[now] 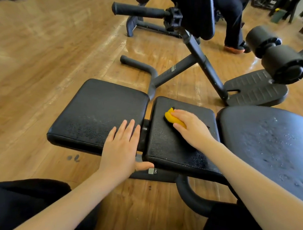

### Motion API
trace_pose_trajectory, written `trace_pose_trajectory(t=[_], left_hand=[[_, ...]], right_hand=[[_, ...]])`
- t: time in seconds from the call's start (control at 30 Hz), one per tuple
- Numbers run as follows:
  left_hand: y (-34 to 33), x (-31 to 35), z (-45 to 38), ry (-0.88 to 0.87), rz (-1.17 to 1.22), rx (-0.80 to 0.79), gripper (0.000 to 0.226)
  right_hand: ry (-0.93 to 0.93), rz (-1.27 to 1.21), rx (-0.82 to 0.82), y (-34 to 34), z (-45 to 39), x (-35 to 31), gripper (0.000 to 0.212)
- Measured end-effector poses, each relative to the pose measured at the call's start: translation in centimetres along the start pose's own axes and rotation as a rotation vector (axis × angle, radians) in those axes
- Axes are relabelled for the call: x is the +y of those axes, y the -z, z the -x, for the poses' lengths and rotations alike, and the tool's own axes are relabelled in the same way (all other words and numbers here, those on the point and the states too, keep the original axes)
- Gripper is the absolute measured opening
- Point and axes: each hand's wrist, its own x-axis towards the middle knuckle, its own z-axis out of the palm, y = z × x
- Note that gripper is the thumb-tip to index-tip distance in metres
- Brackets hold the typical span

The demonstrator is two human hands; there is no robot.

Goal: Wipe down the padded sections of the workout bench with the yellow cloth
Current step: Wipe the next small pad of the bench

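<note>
Two bare forearms are reaching in from the near edge toward a black bench. Left hand [121, 148] is lying flat, fingers straight and spread, on the near right corner of the left pad [90, 110], thumb hooking toward the gap. Right hand [191, 127] is curling round a bunched yellow cloth [174, 117], pressing it onto the middle pad [168, 141] near its far edge. Right pad [273, 143] is showing beaded droplets. Judging risks: the wadded cloth is covering little area, so streaks may be left; the thumb could get pinched at the gap; damp vinyl may let the bracing hand slide.
</note>
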Motion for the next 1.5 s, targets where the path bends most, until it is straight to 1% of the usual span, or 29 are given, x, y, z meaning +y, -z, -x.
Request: trace_pose_trajectory(t=[0.2,0.3,0.47,0.6,0.73,0.87,1.0,1.13,1.27,1.33,1.5], left_hand=[[0.0,0.1,0.2,-0.003,-0.029,-0.008,0.112],[0.0,0.2,0.2,0.000,-0.019,-0.017,0.112],[0.2,0.4,0.1,0.009,-0.049,-0.046,0.111],[0.2,0.4,0.1,0.003,-0.057,-0.055,0.111],[0.3,0.4,0.1,-0.002,-0.048,-0.053,0.110],[0.3,0.5,0.1,-0.004,-0.051,-0.043,0.110],[0.3,0.5,0.0,0.001,-0.028,-0.037,0.112],[0.3,0.5,0.0,0.013,-0.084,-0.059,0.111],[0.2,0.2,0.0,0.005,-0.084,-0.069,0.112],[0.0,0.0,-0.1,0.001,-0.065,-0.023,0.110],[0.1,0.2,0.1,0.008,-0.042,-0.045,0.112]], right_hand=[[0.159,-0.019,-0.072,-0.4,7.7,-1.2,0.045],[0.200,0.003,-0.093,-0.6,10.4,-1.0,0.045],[0.222,0.029,-0.046,-1.0,10.8,-1.6,0.047],[0.280,0.049,-0.110,-0.4,10.6,-0.7,0.049],[0.211,0.016,-0.092,0.5,10.9,1.3,0.046],[0.220,0.024,-0.073,0.5,9.2,1.5,0.043],[0.133,-0.033,-0.022,0.6,4.4,2.7,0.041],[0.036,-0.032,0.056,1.5,-1.1,3.4,0.039],[-0.015,-0.005,0.043,2.8,-4.3,3.6,0.040],[-0.053,0.003,0.033,2.6,-4.6,3.8,0.042],[-0.062,-0.011,0.066,1.4,-1.4,3.3,0.044]])
